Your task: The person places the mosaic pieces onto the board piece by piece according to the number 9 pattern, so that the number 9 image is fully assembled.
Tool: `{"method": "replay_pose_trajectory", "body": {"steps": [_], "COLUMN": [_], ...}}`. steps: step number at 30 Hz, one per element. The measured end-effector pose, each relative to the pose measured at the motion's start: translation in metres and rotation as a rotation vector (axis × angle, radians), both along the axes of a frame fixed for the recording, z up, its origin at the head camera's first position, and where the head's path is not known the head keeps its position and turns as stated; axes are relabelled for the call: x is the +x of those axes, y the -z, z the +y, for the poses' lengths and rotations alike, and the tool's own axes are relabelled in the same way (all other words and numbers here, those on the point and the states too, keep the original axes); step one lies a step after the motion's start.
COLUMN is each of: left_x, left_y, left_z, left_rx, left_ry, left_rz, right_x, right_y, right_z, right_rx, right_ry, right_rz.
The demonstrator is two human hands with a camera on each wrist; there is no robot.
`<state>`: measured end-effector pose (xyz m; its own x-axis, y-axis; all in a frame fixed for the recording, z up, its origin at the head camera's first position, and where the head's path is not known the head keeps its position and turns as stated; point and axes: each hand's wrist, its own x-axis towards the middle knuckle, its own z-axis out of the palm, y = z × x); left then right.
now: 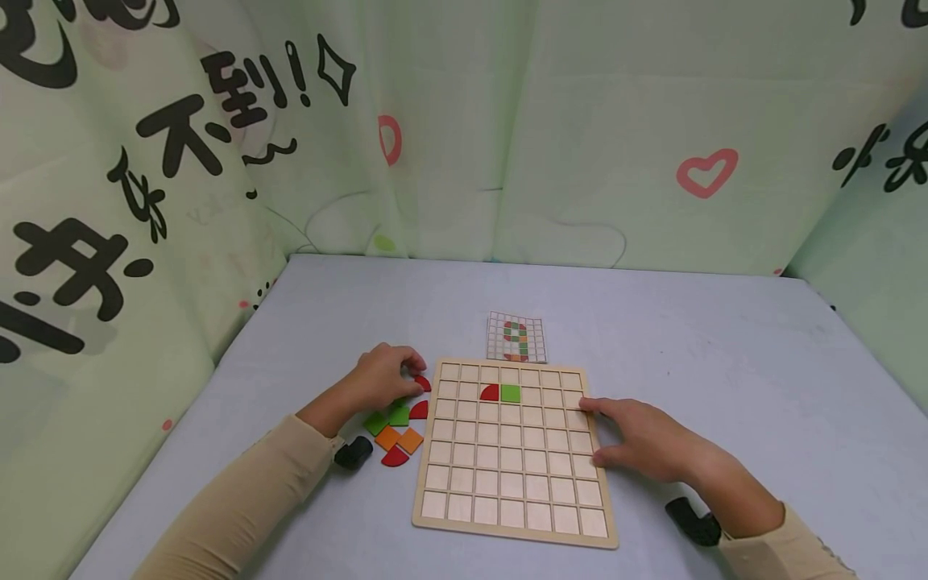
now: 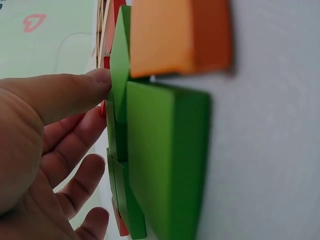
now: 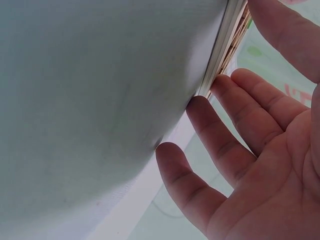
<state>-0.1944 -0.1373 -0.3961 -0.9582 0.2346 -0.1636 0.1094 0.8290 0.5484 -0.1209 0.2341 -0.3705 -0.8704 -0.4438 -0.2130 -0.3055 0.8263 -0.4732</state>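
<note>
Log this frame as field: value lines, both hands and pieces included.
left hand: pinches a red wedge left of the board
right hand: touches the board's right edge
on board: another red wedge, green square to its right, second row from top
loose: more red wedges, green squares, orange squares, left of board
card: patterned grid, beyond board's far edge

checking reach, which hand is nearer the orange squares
Left. The left hand is just beyond the orange squares; the right hand is across the board, at its right edge.
</note>
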Motion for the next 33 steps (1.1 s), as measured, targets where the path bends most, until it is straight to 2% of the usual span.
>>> {"method": "replay_pose_trajectory", "body": {"steps": [13, 17, 22, 25, 33], "left_x": [-0.0006, -0.0013, -0.001, -0.0003, -0.0004], "left_y": [0.0017, 0.002, 0.001, -0.0003, -0.0014], "left_z": [-0.0005, 0.0003, 0.0028, 0.0033, 0.0012], "left_rx": [0.03, -0.01, -0.112, -0.141, -0.116], "left_ry": [0.0, 0.004, 0.024, 0.039, 0.034], "left_rz": [-0.013, 0.001, 0.055, 0.079, 0.078], "right_x": [-0.0021, -0.0017, -0.0006, -0.0004, -0.0004], "right_y": [0.0016, 0.0011, 0.0011, 0.001, 0.0007], "right_z": [0.0023, 0.0008, -0.0006, -0.0005, -0.0013], "right_rx": [0.012, 0.009, 0.006, 0.005, 0.015], "right_ry": [-0.009, 0.002, 0.012, 0.01, 0.01], "right_rz": [0.012, -0.003, -0.016, -0.013, -0.003]}}
